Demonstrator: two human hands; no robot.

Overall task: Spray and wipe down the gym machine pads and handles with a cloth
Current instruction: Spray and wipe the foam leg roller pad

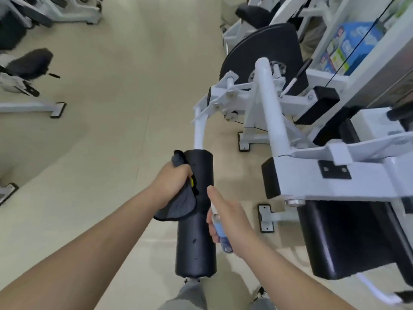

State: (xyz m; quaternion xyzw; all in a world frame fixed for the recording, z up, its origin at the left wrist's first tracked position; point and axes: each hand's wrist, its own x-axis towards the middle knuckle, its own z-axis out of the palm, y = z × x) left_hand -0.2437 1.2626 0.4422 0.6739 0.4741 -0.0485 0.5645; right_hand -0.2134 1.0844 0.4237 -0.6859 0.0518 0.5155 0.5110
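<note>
Several white machines (290, 121) on seemingly beige floor (125, 108).

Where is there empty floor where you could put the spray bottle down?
The widest bare patch is the beige floor left of the black foam roller pad, between it and the grey machine feet at the left edge. A narrower strip runs between the roller and the white machine frame. Right of that, frames, black pads and plates crowd everything.
</note>
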